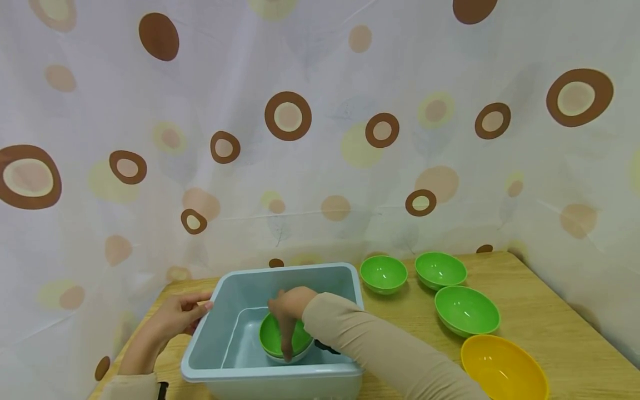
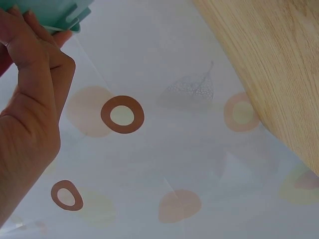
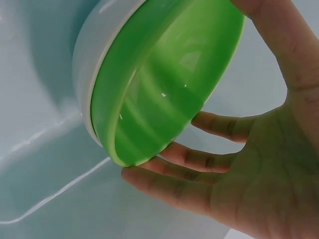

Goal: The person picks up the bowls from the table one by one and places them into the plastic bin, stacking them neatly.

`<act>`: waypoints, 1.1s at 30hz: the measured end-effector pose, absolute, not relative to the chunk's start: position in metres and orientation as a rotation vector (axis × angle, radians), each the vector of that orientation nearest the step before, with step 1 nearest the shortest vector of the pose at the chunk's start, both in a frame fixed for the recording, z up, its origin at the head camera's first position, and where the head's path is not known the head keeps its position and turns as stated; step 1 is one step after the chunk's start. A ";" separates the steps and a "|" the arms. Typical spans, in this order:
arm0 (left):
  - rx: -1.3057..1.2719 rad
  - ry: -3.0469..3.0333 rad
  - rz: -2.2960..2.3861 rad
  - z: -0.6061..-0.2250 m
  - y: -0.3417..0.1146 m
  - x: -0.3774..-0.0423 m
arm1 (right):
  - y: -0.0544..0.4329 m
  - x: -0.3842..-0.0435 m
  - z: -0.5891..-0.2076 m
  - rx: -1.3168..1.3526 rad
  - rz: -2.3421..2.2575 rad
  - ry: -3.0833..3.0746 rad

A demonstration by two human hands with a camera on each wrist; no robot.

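Note:
A light blue plastic tub (image 1: 272,374) stands on the wooden table. Inside it a green bowl (image 1: 270,334) sits nested in a white bowl (image 3: 89,59). My right hand (image 1: 295,308) reaches down into the tub and holds the green bowl by its rim. In the right wrist view the fingers (image 3: 169,191) lie along one side of that rim and the thumb (image 3: 264,20) is at the other. My left hand (image 1: 175,318) grips the tub's left rim, thumb on top. The left wrist view shows its bent fingers (image 2: 32,45) at the tub's edge.
To the right of the tub, green bowls stand on the table: one near its back corner (image 1: 383,274), one further right (image 1: 440,270), one in front of that (image 1: 467,311). A yellow bowl (image 1: 502,369) is nearest. A patterned curtain (image 1: 320,166) hangs behind.

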State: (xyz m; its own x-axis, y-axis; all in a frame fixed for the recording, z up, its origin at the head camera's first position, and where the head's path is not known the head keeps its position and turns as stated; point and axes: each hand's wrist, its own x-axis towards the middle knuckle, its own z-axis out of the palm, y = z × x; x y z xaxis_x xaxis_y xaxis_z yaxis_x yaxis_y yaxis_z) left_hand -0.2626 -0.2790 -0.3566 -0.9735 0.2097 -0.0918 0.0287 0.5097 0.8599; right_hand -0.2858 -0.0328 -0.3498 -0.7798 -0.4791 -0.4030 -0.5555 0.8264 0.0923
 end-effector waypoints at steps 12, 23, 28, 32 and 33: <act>0.155 2.567 1.482 -0.359 -0.276 -0.259 | -0.034 -0.281 -0.354 -0.738 0.315 2.654; 0.228 2.531 1.507 -0.359 -0.279 -0.260 | -0.030 -0.286 -0.351 -0.761 0.290 2.634; 0.205 2.543 1.505 -0.358 -0.279 -0.260 | -0.027 -0.288 -0.343 -0.753 0.196 2.662; 0.201 2.565 1.487 -0.358 -0.279 -0.262 | -0.026 -0.290 -0.335 -0.700 0.129 2.667; 0.205 2.569 1.482 -0.358 -0.280 -0.262 | -0.026 -0.290 -0.333 -0.698 0.123 2.664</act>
